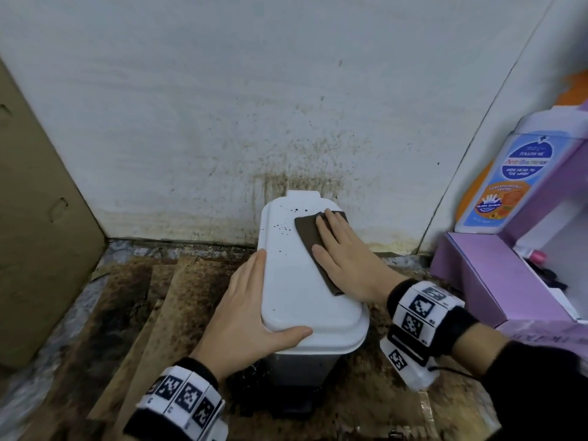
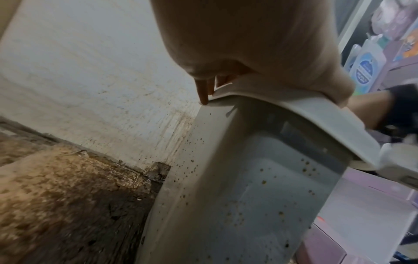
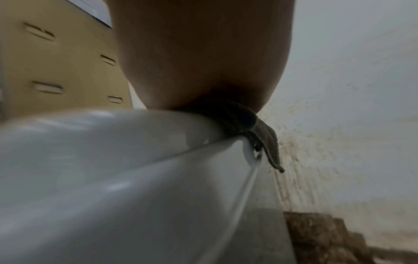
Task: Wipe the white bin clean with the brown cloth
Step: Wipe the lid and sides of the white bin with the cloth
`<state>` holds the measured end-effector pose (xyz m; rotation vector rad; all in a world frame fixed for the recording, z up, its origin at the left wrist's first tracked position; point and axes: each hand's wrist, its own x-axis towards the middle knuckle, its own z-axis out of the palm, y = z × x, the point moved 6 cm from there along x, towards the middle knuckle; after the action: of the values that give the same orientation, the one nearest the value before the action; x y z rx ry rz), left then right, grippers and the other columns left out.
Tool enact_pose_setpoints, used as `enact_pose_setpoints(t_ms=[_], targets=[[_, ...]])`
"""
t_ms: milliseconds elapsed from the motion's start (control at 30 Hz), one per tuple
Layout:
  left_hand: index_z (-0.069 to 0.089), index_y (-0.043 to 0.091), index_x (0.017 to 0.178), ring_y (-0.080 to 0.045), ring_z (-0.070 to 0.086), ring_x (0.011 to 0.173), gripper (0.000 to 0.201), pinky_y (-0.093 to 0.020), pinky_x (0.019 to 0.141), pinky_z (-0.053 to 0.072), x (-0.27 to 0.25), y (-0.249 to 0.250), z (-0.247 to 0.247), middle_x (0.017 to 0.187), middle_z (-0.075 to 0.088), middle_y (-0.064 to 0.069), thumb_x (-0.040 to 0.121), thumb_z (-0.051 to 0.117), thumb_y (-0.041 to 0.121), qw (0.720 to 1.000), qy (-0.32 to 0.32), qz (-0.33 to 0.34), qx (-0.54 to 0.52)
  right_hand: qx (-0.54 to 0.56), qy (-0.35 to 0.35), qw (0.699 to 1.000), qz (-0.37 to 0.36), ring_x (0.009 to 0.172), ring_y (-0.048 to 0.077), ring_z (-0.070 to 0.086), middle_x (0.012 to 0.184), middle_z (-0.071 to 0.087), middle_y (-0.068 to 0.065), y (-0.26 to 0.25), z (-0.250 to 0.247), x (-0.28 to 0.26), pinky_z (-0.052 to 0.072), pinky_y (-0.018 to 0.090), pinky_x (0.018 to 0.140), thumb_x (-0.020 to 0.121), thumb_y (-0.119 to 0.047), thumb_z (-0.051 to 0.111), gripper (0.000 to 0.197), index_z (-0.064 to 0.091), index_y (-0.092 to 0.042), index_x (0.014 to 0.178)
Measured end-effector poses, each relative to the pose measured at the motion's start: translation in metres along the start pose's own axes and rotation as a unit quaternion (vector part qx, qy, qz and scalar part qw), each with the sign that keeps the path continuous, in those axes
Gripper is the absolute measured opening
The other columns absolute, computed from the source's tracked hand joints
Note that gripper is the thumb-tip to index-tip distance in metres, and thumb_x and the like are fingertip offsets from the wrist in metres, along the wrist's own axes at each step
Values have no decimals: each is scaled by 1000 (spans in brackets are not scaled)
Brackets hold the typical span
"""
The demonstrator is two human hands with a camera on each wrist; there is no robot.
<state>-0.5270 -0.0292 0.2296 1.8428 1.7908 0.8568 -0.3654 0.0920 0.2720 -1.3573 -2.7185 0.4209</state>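
The white bin (image 1: 296, 291) stands on the floor against the wall with its lid down; dark specks (image 1: 283, 227) dot the lid's far left part. The brown cloth (image 1: 307, 233) lies flat on the lid's far right side. My right hand (image 1: 342, 253) presses on it with straight fingers. My left hand (image 1: 248, 313) grips the lid's near left corner, thumb over the front rim and fingers along the left edge. In the left wrist view the bin's side (image 2: 260, 187) is spotted brown below my left hand (image 2: 248, 44). The right wrist view shows the cloth (image 3: 248, 125) pinned under my palm, one corner hanging over the rim.
The stained white wall (image 1: 286, 122) is right behind the bin. A cardboard sheet (image 1: 38, 218) leans at the left. At the right stand a purple box (image 1: 496, 275) and a wash bottle (image 1: 515, 173). Dirty cardboard (image 1: 143, 313) covers the floor.
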Motion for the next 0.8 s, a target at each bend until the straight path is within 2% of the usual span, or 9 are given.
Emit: enact_pose_setpoints(t_ms=[100, 267, 367, 500, 633, 667, 733, 800], targets=[[-12, 30, 160, 4, -11, 151, 137, -29, 124, 7, 0, 0, 2, 166, -12, 24, 62, 61, 92, 1000, 3, 2, -1, 4, 14, 1000, -11, 156, 14, -20, 171, -18, 4, -15, 3, -36, -15, 24, 122, 111, -45, 19, 66, -4, -11, 163], [-11, 31, 160, 3, -12, 152, 135, -34, 126, 9, -1, 1, 4, 165, -11, 24, 63, 62, 89, 1000, 7, 5, -14, -31, 75, 997, -2, 156, 14, -24, 171, -17, 2, -38, 26, -90, -3, 35, 129, 110, -46, 14, 65, -3, -15, 163], [-9, 32, 161, 4, -10, 152, 134, -36, 126, 12, -1, 0, 5, 166, -8, 24, 64, 67, 85, 999, 10, 5, -34, -12, 77, 997, 21, 153, 8, -29, 169, -22, -5, -41, 32, -100, -8, 29, 126, 110, -48, 14, 64, -5, -21, 164], [-10, 34, 160, 5, -11, 151, 133, -34, 125, 11, 0, -3, 5, 165, -9, 26, 64, 67, 84, 999, 7, 4, -39, -22, 75, 997, 6, 156, 10, -22, 171, -17, -1, -33, 25, -82, -2, 34, 129, 109, -50, 12, 65, -2, -20, 164], [-12, 36, 159, 6, -12, 150, 135, -33, 124, 10, 0, -2, 4, 164, -12, 28, 63, 67, 86, 999, -2, 2, -46, -5, 16, 999, -50, 157, 14, -19, 172, -15, 3, -8, 15, -37, -2, 39, 130, 98, -68, -4, 83, -2, -17, 164], [-13, 36, 159, 6, -12, 150, 135, -34, 124, 11, 0, -1, 4, 163, -12, 29, 63, 67, 86, 999, -4, 2, -48, -6, 5, 998, -61, 158, 16, -18, 172, -14, 5, -2, 12, -23, -2, 40, 129, 99, -66, -1, 82, -1, -16, 164], [-14, 38, 159, 6, -13, 150, 135, -34, 124, 11, -1, -1, 3, 162, -13, 31, 62, 66, 87, 999, -7, -1, -54, 0, 8, 998, -58, 159, 21, -11, 172, -7, 6, 12, 5, 5, -1, 40, 130, 107, -50, 19, 68, 4, -17, 164], [-15, 38, 158, 8, -14, 149, 135, -34, 123, 10, -1, -2, 3, 161, -14, 32, 62, 66, 88, 998, -8, -3, -54, 4, 15, 999, -49, 160, 24, -6, 173, -3, 6, 21, -2, 29, -1, 37, 129, 110, -38, 31, 61, 9, -20, 164]])
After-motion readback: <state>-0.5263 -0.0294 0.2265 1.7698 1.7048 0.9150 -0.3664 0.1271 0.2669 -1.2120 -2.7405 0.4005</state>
